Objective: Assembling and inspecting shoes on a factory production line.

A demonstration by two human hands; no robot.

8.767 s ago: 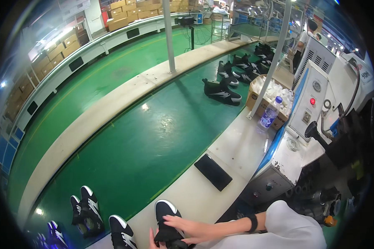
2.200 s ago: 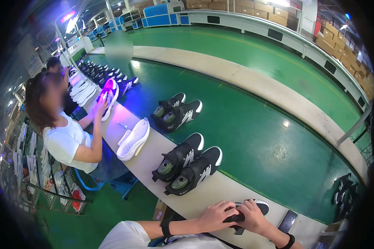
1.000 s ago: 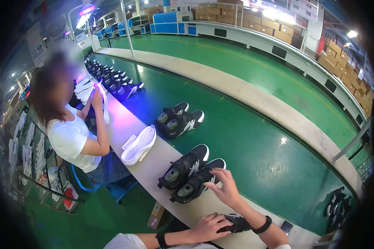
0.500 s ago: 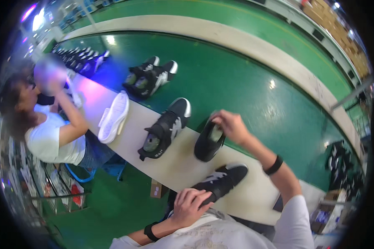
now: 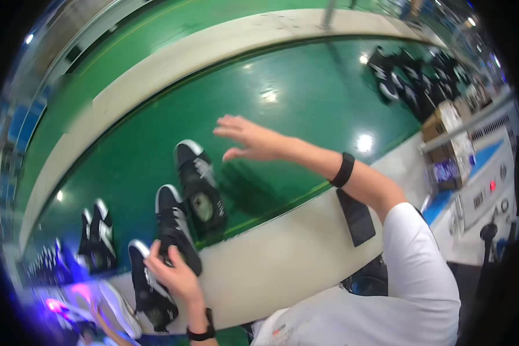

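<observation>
My left hand (image 5: 176, 274) is at the side of a black sneaker (image 5: 176, 222) with a white toe edge, its fingers bent against the upper. That sneaker lies across the edge between the pale ledge and the green surface. Close on its left is a second black sneaker (image 5: 147, 279), partly behind my fingers. A third sneaker (image 5: 197, 179), black with white side marks, sits on the green surface just beyond. To the right of that one, my right hand (image 5: 251, 138) hovers with fingers stretched out and nothing in them.
A pale ledge (image 5: 277, 248) runs along my side, bearing a dark flat phone-like slab (image 5: 356, 216). White soles (image 5: 118, 305) and another person's arm (image 5: 105, 326) are at lower left. More sneakers (image 5: 98, 236) stand left; a pile (image 5: 418, 81) lies far right, near a control panel (image 5: 487, 187).
The view has turned right. My right hand has let go of its sneaker and lifted off, now spread. My left hand and its sneaker have moved forward, beside the other sneakers.
</observation>
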